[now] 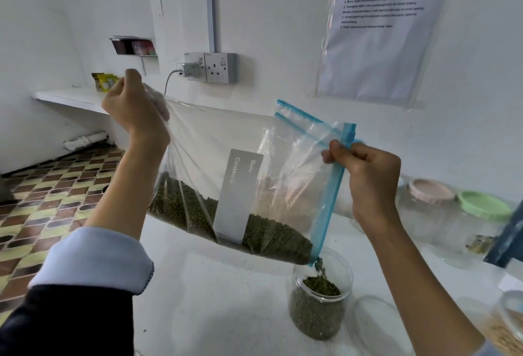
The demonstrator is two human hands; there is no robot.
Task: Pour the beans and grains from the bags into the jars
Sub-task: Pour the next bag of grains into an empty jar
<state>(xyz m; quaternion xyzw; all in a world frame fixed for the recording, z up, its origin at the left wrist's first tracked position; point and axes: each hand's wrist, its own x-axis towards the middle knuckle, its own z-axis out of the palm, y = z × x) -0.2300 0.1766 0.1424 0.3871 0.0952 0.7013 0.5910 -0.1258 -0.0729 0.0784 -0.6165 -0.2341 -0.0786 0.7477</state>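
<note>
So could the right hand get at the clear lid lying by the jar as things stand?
Probably not yet. The way to the lid looks free, just below the right hand, but its fingers pinch the bag mid-pour and would have to let go.

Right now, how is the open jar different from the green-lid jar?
The open jar has no lid; the green-lid jar is closed. The open jar holds green beans, more than half full, while the green-lid jar looks nearly empty. The open jar stands under the bag; the green-lid jar stands by the wall. Both are clear.

bag [226,157] above table [226,299] | jar [318,304] under bag's right corner | lid [376,319] right of jar
</note>
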